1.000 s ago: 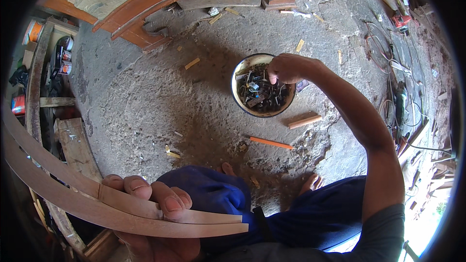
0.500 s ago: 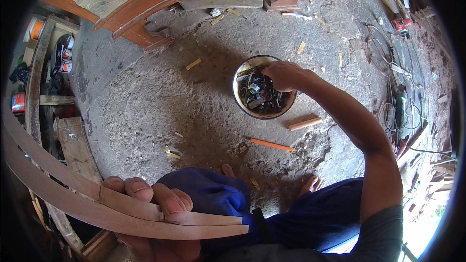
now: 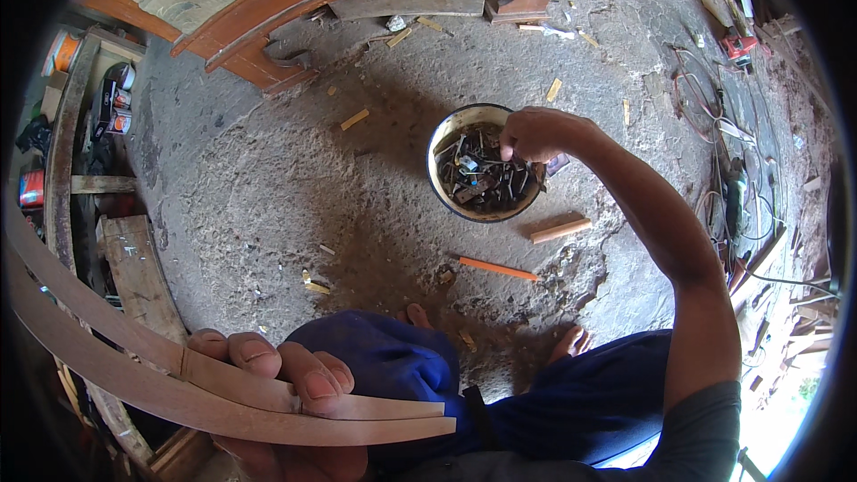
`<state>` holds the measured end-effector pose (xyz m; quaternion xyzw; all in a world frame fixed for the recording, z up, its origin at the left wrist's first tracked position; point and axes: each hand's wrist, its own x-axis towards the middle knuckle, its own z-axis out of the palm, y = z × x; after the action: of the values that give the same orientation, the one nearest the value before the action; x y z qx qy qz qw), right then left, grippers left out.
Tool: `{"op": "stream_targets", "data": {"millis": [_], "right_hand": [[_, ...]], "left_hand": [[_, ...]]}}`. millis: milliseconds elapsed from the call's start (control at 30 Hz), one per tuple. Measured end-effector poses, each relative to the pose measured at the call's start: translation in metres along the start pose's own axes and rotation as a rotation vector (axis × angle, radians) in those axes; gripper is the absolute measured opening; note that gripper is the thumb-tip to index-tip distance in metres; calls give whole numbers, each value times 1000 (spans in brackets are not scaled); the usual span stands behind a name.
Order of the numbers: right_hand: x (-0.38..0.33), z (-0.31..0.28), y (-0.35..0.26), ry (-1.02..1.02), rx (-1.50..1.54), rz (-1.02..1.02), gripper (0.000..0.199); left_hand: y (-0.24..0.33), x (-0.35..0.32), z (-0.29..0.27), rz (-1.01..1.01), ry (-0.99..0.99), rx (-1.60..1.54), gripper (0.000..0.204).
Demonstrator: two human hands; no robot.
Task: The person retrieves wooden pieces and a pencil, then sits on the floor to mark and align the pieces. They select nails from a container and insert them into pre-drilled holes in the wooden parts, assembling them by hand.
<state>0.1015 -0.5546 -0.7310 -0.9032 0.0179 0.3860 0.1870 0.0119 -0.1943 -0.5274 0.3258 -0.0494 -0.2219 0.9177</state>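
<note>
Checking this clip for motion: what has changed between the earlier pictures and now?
The right hand reached further left over the bowl half a second ago; now it has drawn back rightward, roughly to its place a second ago, uncovering more small bits inside. Whether it holds anything can't be told. The left hand still grips the curved wooden pieces; the bowl and orange stick stayed put.

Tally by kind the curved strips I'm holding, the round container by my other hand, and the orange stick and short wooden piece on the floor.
Curved wooden strips in the left hand: 2
Round container by the right hand: 1
Orange stick: 1
Short wooden piece: 1
Total: 5
</note>
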Motion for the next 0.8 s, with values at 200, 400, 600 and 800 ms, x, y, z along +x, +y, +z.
{"op": "stream_targets", "data": {"millis": [200,400,600,800], "right_hand": [[13,6,-16,237,-148,7,58],[28,15,-17,214,-117,17,51],[31,0,-14,55,-184,100,50],[37,22,-9,370,-114,28,29]], "left_hand": [[-1,2,2,30,9,17,28],[1,0,3,-2,56,12,32],[3,-1,-2,-27,-2,-21,37],[5,1,-6,-80,-20,-83,37]]}}
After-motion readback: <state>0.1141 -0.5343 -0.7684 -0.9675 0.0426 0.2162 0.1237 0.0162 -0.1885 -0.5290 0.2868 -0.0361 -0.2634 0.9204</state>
